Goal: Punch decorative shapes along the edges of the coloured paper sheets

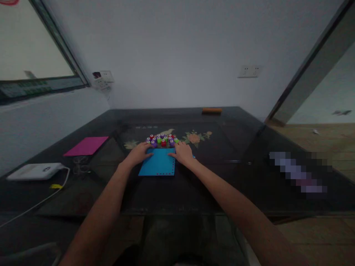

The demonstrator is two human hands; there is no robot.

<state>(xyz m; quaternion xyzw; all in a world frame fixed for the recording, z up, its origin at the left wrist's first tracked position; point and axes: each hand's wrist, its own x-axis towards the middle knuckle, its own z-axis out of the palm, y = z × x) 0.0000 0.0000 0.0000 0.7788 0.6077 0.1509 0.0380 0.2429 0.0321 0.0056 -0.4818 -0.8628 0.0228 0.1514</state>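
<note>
A blue sheet of paper (158, 164) lies on the dark table, with small red marks along its right and near edges. My left hand (140, 152) rests at its far left corner, the thumb on the sheet and the fingers stretched forward. At the far right corner lies my right hand (183, 152), its thumb over the sheet and its fingers beside the cluster. Just beyond the paper stand several small red, purple and green pieces (163, 142) with white, dark-dotted tops, which look like toy stamps. Whether my fingertips touch them I cannot tell.
On the left are a pink sheet (86, 146), a white device (36, 171) with a cable, and a yellow scrap (56, 186). An orange-brown cylinder (212, 110) lies near the wall. A pixelated object (296, 171) is at the right.
</note>
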